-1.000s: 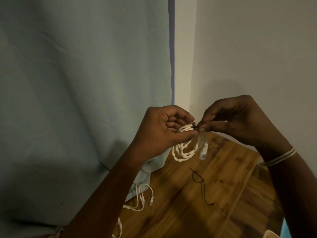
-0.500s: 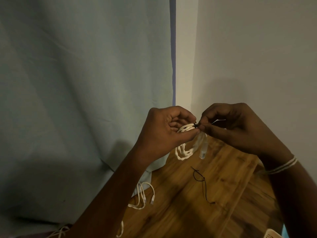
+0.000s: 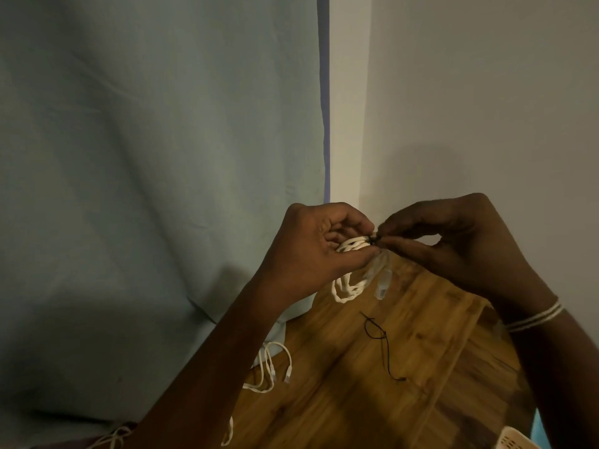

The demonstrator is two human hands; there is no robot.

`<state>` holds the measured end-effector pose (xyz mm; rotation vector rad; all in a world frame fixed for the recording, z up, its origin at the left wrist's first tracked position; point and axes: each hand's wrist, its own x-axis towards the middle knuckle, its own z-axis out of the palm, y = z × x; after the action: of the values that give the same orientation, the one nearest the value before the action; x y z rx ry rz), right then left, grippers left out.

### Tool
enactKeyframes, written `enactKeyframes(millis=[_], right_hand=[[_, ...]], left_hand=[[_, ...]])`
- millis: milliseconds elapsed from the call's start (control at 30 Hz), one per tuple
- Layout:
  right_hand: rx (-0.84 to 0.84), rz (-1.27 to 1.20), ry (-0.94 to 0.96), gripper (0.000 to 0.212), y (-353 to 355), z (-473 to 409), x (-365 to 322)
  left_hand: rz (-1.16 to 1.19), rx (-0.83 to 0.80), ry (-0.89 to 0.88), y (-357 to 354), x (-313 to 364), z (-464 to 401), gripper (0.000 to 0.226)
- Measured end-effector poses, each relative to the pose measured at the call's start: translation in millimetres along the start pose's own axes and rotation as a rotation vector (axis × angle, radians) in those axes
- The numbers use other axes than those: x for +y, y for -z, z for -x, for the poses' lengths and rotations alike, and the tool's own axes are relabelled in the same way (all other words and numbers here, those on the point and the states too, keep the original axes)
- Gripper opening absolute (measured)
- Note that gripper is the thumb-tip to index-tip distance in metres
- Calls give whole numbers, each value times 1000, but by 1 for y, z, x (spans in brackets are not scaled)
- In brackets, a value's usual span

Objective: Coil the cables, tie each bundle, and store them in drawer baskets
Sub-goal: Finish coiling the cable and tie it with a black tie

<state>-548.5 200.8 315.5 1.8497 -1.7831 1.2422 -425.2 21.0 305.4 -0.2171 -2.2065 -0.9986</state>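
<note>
My left hand (image 3: pixel 319 251) grips a coiled white cable (image 3: pixel 351 286) held up above the wooden table (image 3: pixel 372 377). Its loops and a clear plug (image 3: pixel 382 286) hang below my fingers. My right hand (image 3: pixel 453 244) pinches a small black tie (image 3: pixel 373 238) at the top of the coil, fingertip to fingertip with the left hand. A loose black tie string (image 3: pixel 381 343) lies on the table below the coil. More white cables (image 3: pixel 272 367) lie at the table's left edge, partly hidden by my left forearm.
A pale blue curtain (image 3: pixel 146 189) hangs on the left and a grey wall (image 3: pixel 486 108) stands behind the table. The corner of a cream plastic basket (image 3: pixel 515 442) shows at the bottom right. Further white cable ends (image 3: pixel 113 437) lie at the bottom left.
Both hands stay together at the top of the coil. The right hand's fingers have shifted slightly on the black tie, and the hanging loops have swung a little.
</note>
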Motion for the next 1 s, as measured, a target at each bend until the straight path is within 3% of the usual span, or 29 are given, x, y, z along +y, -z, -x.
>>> enactKeyframes(millis=[367,567,800,1000], right_hand=[[123,82,-78,28,-21,13,-4],[-42,178,-34,22,-14,10,5],[-97,18,-72,20,-10,14,15],[-86,-258,-155,13,-8,16,14]], left_hand=[[-29,51,58,-11,-5,3,31],[-1,-8,106,-12,-6,4,38],[40,-57,128,-11,-2,2,40],[35,-84,108,-11,2,1,38]])
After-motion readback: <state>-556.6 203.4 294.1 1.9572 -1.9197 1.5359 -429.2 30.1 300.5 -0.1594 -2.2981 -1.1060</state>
